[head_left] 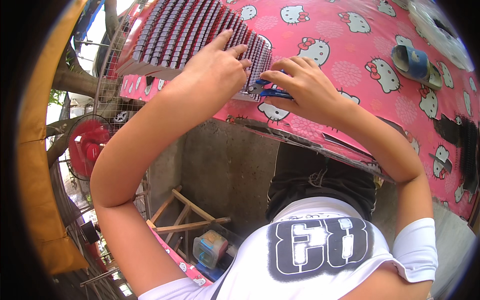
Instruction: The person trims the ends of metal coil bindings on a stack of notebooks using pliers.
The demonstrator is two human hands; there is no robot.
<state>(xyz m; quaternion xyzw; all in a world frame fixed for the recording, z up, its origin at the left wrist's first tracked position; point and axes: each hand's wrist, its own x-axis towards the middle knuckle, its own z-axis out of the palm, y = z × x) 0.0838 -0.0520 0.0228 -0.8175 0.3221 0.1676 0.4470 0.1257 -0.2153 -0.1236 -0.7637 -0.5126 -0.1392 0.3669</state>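
Note:
A row of spiral-bound notebooks lies at the far left of the table, their dark coil bindings facing up and red showing between them. My left hand rests on the bindings near the right part of the row, fingers stretched and apart. In my right hand is a pair of blue-handled pliers, its handles spread. The metal jaws point left, at the near right end of the bindings, beside my left fingertips. Whether the jaws touch a coil, I cannot tell.
A pink cat-patterned cover with a torn front edge lies over the table. On the right are a blue-banded slipper-like object, clear plastic and a black bristled object. Left stands a red fan; below, a wooden frame.

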